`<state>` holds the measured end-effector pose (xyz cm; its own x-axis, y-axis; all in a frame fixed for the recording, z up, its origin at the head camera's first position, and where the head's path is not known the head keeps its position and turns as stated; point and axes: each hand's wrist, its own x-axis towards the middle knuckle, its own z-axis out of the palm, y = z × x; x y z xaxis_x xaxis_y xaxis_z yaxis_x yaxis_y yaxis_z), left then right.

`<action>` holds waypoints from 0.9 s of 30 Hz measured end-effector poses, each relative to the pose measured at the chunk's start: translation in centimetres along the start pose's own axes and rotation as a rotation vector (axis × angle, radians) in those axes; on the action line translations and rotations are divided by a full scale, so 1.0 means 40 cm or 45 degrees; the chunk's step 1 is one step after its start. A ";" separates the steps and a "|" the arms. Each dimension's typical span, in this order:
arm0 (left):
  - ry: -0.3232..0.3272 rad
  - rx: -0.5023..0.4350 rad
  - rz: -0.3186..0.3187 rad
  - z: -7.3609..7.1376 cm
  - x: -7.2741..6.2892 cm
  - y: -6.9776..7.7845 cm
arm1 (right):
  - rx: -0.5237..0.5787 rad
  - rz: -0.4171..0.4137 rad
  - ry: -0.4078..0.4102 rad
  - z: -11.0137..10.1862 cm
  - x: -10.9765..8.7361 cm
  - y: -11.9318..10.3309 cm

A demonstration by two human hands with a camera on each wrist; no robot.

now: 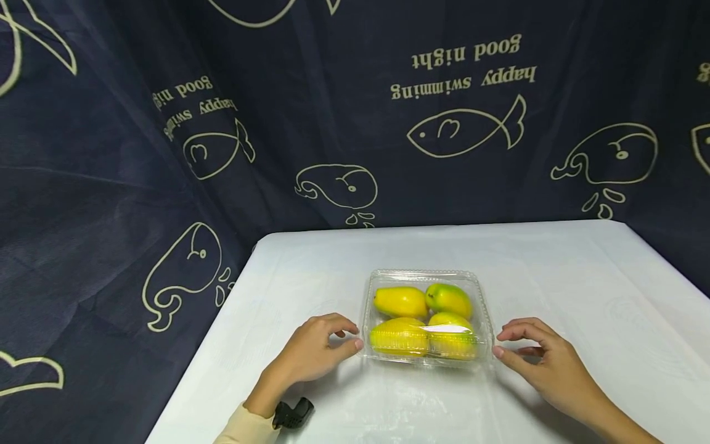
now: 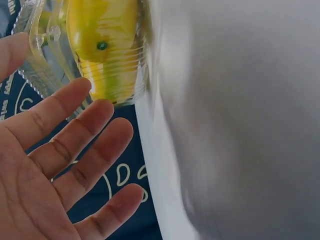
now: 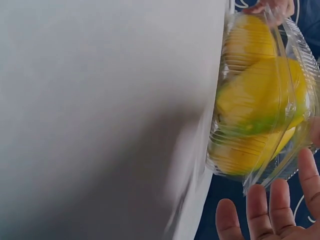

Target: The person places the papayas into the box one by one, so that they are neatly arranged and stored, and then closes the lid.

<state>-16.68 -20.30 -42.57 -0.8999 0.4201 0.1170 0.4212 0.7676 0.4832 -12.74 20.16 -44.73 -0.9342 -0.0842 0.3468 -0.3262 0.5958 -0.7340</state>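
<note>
A clear plastic clamshell box [image 1: 424, 274] lies on the table with its lid down. Inside it are several yellow-green mangoes [image 1: 400, 302], arranged in two rows. At the box's left side is my left hand [image 1: 318, 348], thumb and fingertips right by the rim. My right hand [image 1: 551, 364] is at the opposite side, its thumb and forefinger close to the right edge. In the left wrist view, the spread, gently bent fingers [image 2: 85, 145] reach toward the box. The right wrist view has the other hand's fingers [image 3: 257, 210] similarly relaxed beside the clear wall.
A white cloth [image 1: 310, 271] covers the table. Behind and to the left hangs a dark blue curtain [image 1: 344, 92] printed with fish, whales and lettering. A black device [image 1: 294, 412] is at my left wrist, by a cream sleeve [image 1: 246, 425].
</note>
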 end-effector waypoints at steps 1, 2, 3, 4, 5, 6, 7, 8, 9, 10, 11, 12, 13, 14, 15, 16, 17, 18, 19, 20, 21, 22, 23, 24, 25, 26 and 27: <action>-0.007 0.001 0.001 0.001 0.001 0.001 | -0.002 0.006 -0.002 -0.002 0.000 -0.001; -0.010 0.000 0.005 0.002 0.002 0.003 | -0.004 0.008 -0.003 -0.004 0.000 -0.001; -0.013 -0.001 0.007 0.002 0.003 0.004 | -0.011 0.018 -0.004 -0.005 -0.001 -0.001; -0.016 -0.003 0.007 0.003 0.003 0.005 | -0.018 0.024 -0.006 -0.005 -0.002 0.000; -0.020 -0.006 0.006 0.004 0.003 0.006 | -0.025 0.031 -0.004 -0.005 -0.003 0.000; -0.023 -0.009 0.006 0.004 0.003 0.007 | -0.033 0.037 -0.004 -0.004 -0.004 0.002; -0.026 -0.010 0.004 0.004 0.003 0.008 | -0.041 0.041 -0.004 -0.003 -0.005 0.003; -0.030 -0.016 0.002 0.004 0.002 0.009 | -0.046 0.042 -0.003 -0.001 -0.006 0.004; -0.035 -0.022 0.003 0.004 0.002 0.010 | -0.048 0.042 0.000 0.000 -0.006 0.005; -0.039 -0.027 0.003 0.004 0.002 0.010 | -0.050 0.043 0.001 0.001 -0.007 0.006; -0.044 -0.030 0.004 0.004 0.002 0.009 | -0.050 0.044 0.005 0.001 -0.008 0.006; -0.046 -0.035 0.009 0.004 0.003 0.009 | -0.052 0.047 0.008 0.000 -0.009 0.006; -0.048 -0.041 0.010 0.005 0.003 0.009 | -0.055 0.053 0.008 0.001 -0.009 0.005; -0.052 -0.050 0.012 0.005 0.003 0.008 | -0.059 0.062 0.010 0.000 -0.010 0.005; -0.055 -0.055 0.012 0.006 0.004 0.007 | -0.065 0.072 0.009 0.000 -0.011 0.004; -0.060 -0.060 0.007 0.006 0.004 0.007 | -0.072 0.088 0.004 0.000 -0.011 0.003; -0.065 -0.065 0.004 0.006 0.004 0.006 | -0.079 0.101 -0.003 -0.001 -0.011 0.003; -0.072 -0.070 -0.001 0.007 0.004 0.006 | -0.086 0.116 -0.014 -0.002 -0.010 0.003; -0.080 -0.074 -0.008 0.007 0.004 0.006 | -0.094 0.130 -0.026 -0.002 -0.010 0.003; -0.086 -0.077 -0.012 0.007 0.004 0.007 | -0.102 0.146 -0.040 -0.003 -0.009 0.003; -0.091 -0.078 -0.016 0.007 0.003 0.007 | -0.112 0.162 -0.059 -0.005 -0.009 0.003; -0.097 -0.082 -0.020 0.007 0.003 0.007 | -0.127 0.181 -0.081 -0.006 -0.008 0.003; -0.102 -0.085 -0.021 0.007 0.003 0.008 | -0.144 0.199 -0.102 -0.007 -0.007 0.003; -0.107 -0.092 -0.025 0.007 0.003 0.008 | -0.158 0.218 -0.125 -0.008 -0.007 0.003; -0.111 -0.099 -0.026 0.006 0.003 0.009 | -0.171 0.235 -0.150 -0.009 -0.007 0.003; -0.115 -0.107 -0.027 0.006 0.004 0.009 | -0.182 0.247 -0.174 -0.011 -0.008 0.003; -0.120 -0.116 -0.029 0.006 0.004 0.010 | -0.192 0.252 -0.195 -0.011 -0.009 0.003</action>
<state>-16.63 -19.82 -42.58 -0.8926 0.4501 0.0255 0.3852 0.7321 0.5618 -12.39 20.61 -44.68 -0.9922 -0.0670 0.1050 -0.1208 0.7238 -0.6793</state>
